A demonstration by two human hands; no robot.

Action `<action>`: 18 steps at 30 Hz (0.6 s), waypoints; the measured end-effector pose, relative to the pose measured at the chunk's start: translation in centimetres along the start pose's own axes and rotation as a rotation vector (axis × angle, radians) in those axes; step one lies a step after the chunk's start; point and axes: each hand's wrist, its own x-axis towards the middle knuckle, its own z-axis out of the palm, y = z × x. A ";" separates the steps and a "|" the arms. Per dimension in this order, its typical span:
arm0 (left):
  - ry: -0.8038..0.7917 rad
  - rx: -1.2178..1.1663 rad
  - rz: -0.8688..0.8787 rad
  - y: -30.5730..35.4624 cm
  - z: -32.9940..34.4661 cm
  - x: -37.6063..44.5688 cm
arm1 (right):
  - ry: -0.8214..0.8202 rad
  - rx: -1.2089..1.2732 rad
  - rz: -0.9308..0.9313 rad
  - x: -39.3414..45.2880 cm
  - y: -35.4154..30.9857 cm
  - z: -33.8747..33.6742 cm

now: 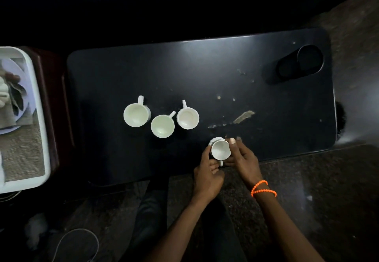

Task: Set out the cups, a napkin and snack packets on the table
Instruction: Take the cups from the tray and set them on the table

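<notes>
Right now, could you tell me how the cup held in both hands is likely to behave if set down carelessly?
The cup looks like hard white ceramic, so probably stiff and chippable against the hard table. It seems small and light. The thin handle is likely its weakest part.

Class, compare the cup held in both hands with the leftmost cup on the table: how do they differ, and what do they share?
The held cup sits near the table's front edge, gripped by the left hand and right hand; the leftmost cup stands free. The held cup's handle points toward the person; the leftmost cup's points away. The held cup has a ribbed wall, the leftmost a smooth one. Both are white and empty.
</notes>
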 end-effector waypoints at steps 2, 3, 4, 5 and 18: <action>-0.009 0.001 -0.003 -0.1 -0.1 -0.1 | -0.009 -0.024 -0.001 -0.1 0.1 0.0; -0.015 0.010 -0.005 -0.1 -0.2 -0.1 | -0.008 -0.037 -0.005 -0.2 0.2 -0.1; -0.019 0.015 -0.011 -0.1 -0.3 -0.1 | -0.006 -0.062 -0.016 -0.3 0.1 -0.1; -0.015 0.016 -0.021 -0.1 -0.6 -0.1 | 0.000 -0.107 -0.035 -0.5 -0.1 -0.1; 0.144 -0.283 -0.071 4.0 -5.3 3.1 | -0.233 -0.654 -0.721 2.6 -11.8 7.2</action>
